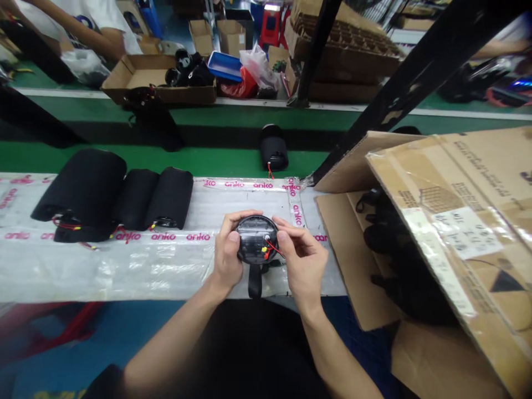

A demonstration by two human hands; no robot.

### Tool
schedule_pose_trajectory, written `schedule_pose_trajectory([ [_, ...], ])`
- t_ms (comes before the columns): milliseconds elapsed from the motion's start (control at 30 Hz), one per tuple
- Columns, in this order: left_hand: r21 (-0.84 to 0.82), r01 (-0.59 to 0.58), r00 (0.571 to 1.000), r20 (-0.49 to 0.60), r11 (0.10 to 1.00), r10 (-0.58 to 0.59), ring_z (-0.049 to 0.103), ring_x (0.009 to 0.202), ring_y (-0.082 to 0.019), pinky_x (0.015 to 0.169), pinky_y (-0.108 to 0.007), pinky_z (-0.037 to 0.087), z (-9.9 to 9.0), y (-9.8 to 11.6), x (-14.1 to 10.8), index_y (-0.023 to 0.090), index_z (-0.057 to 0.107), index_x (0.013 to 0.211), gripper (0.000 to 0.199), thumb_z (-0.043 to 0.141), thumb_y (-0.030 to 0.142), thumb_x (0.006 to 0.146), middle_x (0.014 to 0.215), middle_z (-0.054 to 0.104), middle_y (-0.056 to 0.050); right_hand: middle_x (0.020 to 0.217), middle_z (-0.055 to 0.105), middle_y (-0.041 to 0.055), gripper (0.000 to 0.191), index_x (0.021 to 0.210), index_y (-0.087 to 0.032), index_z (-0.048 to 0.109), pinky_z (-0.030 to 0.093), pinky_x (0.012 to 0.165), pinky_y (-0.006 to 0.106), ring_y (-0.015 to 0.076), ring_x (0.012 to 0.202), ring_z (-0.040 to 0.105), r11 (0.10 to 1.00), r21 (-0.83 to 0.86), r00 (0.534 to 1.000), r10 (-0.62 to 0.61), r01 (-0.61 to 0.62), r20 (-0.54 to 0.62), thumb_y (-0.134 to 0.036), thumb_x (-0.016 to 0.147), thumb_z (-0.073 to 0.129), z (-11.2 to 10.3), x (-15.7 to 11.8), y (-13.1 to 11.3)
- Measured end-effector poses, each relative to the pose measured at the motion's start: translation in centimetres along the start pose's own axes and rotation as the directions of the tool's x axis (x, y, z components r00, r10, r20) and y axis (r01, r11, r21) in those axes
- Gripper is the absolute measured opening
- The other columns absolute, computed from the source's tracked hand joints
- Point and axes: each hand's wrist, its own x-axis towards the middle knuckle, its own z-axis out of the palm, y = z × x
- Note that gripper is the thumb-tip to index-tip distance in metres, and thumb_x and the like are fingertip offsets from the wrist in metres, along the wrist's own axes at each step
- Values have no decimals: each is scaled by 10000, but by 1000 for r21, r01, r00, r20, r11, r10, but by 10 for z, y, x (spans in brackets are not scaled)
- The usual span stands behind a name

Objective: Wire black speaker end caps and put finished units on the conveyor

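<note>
A black cylindrical speaker point(252, 226) is held over the near edge of the bench, its round end facing up. From that end come thin red and black wires point(272, 246) with small white and yellow connectors. My left hand point(228, 252) wraps round its left side, thumb on the rim. At the right rim, the fingers and thumb of my right hand point(305, 260) are closed on the speaker, the wires running beside the thumb. A black strap point(255, 281) hangs below it. The speaker's lower body is mostly hidden.
Several black fabric-covered speakers point(172, 194) lie at left on the wrapped bench top point(233, 208), wires showing. Another speaker point(274, 148) stands on the green surface beyond. An open cardboard box point(415, 183) with black items is at right. A black post point(399, 88) slants nearby. A person point(103, 27) is across.
</note>
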Motion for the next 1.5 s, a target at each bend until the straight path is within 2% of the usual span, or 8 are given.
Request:
schedule_pose_trajectory([
  [167, -25, -20, 999, -35, 999, 19, 686, 1227, -290, 1065, -447, 544, -1, -2, -9, 214, 681, 1269, 430, 452, 519, 1072, 1301, 741, -103, 1230, 840, 99, 121, 1053, -236, 815, 603, 1119, 513, 298, 1196, 791, 978, -131, 987, -155, 161, 50, -302, 969, 757, -2, -8, -6],
  [367, -69, 159, 966, 215, 985, -141, 692, 1218, -304, 1051, -420, 537, -11, 10, 12, 198, 735, 1267, 459, 479, 514, 1052, 1327, 748, -106, 1332, 805, 106, 220, 1133, -224, 771, 587, 1157, 532, 294, 1290, 753, 990, 133, 999, 45, -42, -14, -339, 946, 793, 10, -20, -8],
  [567, -114, 206, 970, 157, 972, -188, 725, 1177, -283, 1025, -392, 558, -7, 15, 15, 174, 744, 1266, 444, 433, 440, 1093, 1296, 779, -112, 1389, 778, 104, 296, 1199, -228, 785, 543, 1192, 563, 300, 1332, 724, 988, 129, 996, 90, -87, -18, -364, 939, 818, 10, -24, -9],
  [900, -36, 130, 973, 197, 991, -120, 715, 1177, -265, 1035, -370, 543, -7, 15, 11, 179, 730, 1320, 520, 354, 477, 1117, 1388, 737, -111, 1401, 770, 70, 269, 1276, -286, 786, 504, 1205, 570, 276, 1334, 705, 985, -52, 983, -169, 165, -73, -272, 1014, 724, 10, -33, 1],
  [1033, -43, 127, 966, 233, 991, -114, 710, 1203, -286, 1034, -383, 540, -9, 11, 14, 164, 736, 1265, 520, 372, 504, 1115, 1335, 758, -123, 1425, 761, 54, 282, 1285, -301, 798, 520, 1203, 547, 276, 1384, 681, 988, 16, 975, -156, 155, 156, -253, 1059, 636, -19, -14, 3],
  [1200, -45, 132, 964, 238, 990, -117, 716, 1189, -278, 1032, -374, 543, -11, 9, 14, 158, 720, 1246, 509, 380, 514, 1119, 1289, 771, -118, 1644, 581, 44, 663, 1566, -347, 586, 434, 1288, 544, 290, 1526, 549, 953, -189, 829, -96, 236, 551, -214, 948, 788, -56, 14, 6],
  [1267, -52, 125, 965, 238, 991, -110, 714, 1194, -274, 1037, -366, 541, -11, 10, 14, 153, 717, 1246, 505, 376, 505, 1123, 1281, 773, -118, 1661, 562, 51, 798, 1613, -354, 523, 430, 1296, 531, 294, 1533, 538, 923, -237, 804, -115, 304, 583, -242, 898, 860, -58, 18, 9],
  [1500, 4, 137, 953, 271, 991, -133, 706, 1186, -265, 1065, -355, 524, -14, 15, 14, 156, 706, 1255, 513, 352, 507, 1136, 1278, 765, -112, 1711, 489, 47, 828, 1643, -378, 469, 405, 1318, 529, 305, 1583, 470, 862, -306, 754, -124, 404, 645, -293, 913, 851, -51, 26, 2],
])
